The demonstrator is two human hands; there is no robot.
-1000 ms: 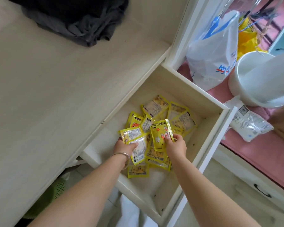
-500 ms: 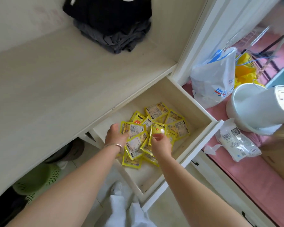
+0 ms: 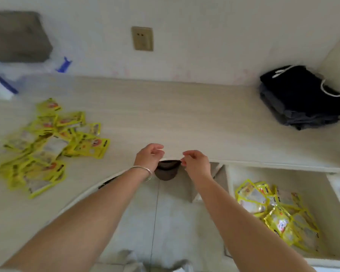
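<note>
Packets on the bench: a loose, overlapping heap of yellow packets lies at the left end of the bench, reaching close to its front edge.
Packets in the drawer: a smaller heap lies in the open drawer, below the bench's right front edge.
Left hand: the left hand hovers over the middle of the front edge, its fingers loosely curled round nothing.
Right hand: the right hand hovers just beside it, fingers bent with their tips close together, also empty.
Step in hand: probably a reach to the bench heap for the next batch to go into the drawer.
Doing it well: slide flat fingers under a few packets, square them into a stack, then pinch across the middle; slick foil is likely to fan out if held by one corner.
Placing: lower the stack into the drawer's bare near side, not onto the existing heap.
Risk: packets near the front edge could be swept off.
Around: folded dark clothes sit at the bench's right back corner, well apart.
</note>
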